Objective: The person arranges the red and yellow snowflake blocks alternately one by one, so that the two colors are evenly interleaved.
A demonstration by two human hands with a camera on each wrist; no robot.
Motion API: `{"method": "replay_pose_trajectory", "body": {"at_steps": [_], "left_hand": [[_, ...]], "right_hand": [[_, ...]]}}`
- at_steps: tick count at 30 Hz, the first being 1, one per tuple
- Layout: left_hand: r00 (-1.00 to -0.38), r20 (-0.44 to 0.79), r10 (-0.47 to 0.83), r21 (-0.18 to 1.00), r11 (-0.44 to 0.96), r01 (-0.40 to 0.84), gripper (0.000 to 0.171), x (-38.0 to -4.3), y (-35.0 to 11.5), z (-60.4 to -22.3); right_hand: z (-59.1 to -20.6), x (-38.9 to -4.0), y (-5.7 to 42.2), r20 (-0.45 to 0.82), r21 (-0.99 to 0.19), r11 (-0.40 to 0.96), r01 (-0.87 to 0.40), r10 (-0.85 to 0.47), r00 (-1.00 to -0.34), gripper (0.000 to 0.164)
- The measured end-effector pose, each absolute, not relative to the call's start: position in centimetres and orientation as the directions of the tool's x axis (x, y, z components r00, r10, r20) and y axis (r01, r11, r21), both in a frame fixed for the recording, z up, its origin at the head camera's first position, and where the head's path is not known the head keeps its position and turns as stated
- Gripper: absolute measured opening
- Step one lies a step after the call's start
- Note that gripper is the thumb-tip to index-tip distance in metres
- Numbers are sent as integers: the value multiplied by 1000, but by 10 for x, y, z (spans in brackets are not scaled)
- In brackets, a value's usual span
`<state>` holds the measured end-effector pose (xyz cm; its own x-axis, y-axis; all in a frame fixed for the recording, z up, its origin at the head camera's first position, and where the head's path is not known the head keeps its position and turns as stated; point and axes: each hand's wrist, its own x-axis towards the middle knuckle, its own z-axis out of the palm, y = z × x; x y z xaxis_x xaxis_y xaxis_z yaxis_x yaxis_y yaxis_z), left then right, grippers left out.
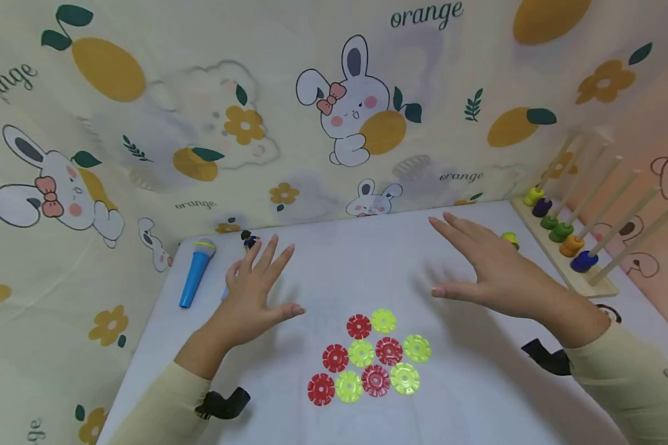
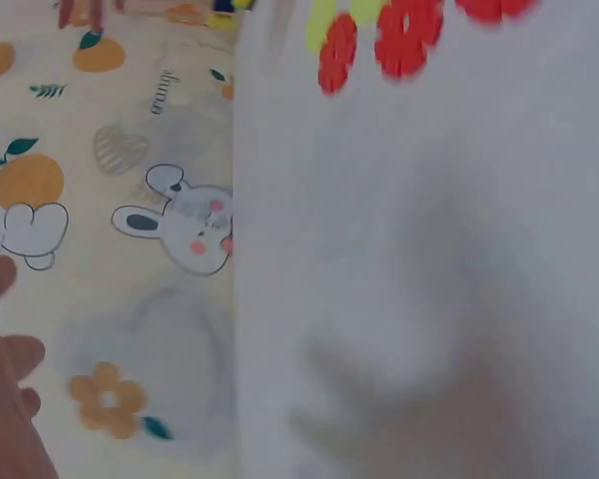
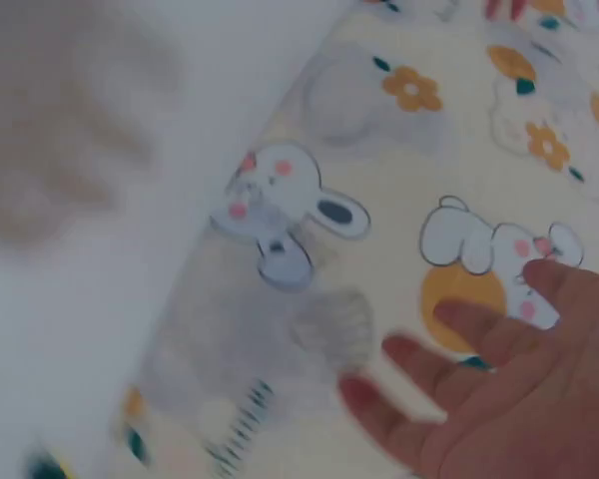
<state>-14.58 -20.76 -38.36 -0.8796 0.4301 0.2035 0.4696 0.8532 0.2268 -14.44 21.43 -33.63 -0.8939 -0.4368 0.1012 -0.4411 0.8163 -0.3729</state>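
My left hand [image 1: 249, 304] is raised over the left part of the white table, fingers spread, holding nothing. Several red and yellow-green notched plastic discs lie flat in rows, among them a red disc [image 1: 321, 389] and a yellow-green disc [image 1: 404, 378]. Across from it, my right hand [image 1: 495, 275] hovers with thumb and fingers apart, also holding nothing. In the left wrist view red discs [image 2: 409, 38] show at the top, and some left fingers [image 2: 20, 354] at the left edge. The right wrist view has the right hand's spread fingers [image 3: 459, 349] in front of the printed cloth.
A blue toy microphone [image 1: 193, 275] lies at the table's left, near a small dark figurine [image 1: 248, 238]. Partly hidden behind the left hand is a pinkish object [image 1: 232, 273]. At the right stands a wooden peg rack [image 1: 568, 247] with coloured beads; a small yellow-green toy [image 1: 510, 240] sits beside it.
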Motion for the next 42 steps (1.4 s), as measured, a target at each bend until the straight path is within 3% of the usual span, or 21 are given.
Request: {"method": "replay_pose_trajectory", "body": {"at_steps": [6, 14, 19, 23, 27, 34, 42], "left_hand": [[-878, 220, 426, 619, 635, 463, 88, -142, -193, -422], [-887, 209, 411, 856, 362, 369, 79, -139, -154, -475], [-927, 107, 361, 845, 458, 276, 75, -134, -133, -492], [-923, 124, 366, 687, 639, 345, 66, -135, -125, -501], [-919, 142, 367, 601, 706, 375, 50, -134, -119, -500], [-940, 107, 324, 709, 638, 301, 37, -133, -118, -497], [-967, 155, 202, 850, 472, 235, 16, -141, -136, -486]], "right_hand": [[-382, -147, 193, 108, -725, 574, -380, -450, -887, 101], [-446, -149, 163, 43, -875, 407, -264, -478, -877, 94], [-469, -148, 154, -56, -865, 467, -185, -456, -888, 84], [-478, -147, 148, -38, -771, 578, -268, -462, -886, 63], [-479, -143, 143, 21, -674, 645, -361, -471, -882, 50], [-474, -140, 137, -55, -731, 641, -234, -397, -916, 44], [-456, -147, 134, -71, -786, 589, -191, -392, -917, 16]]}}
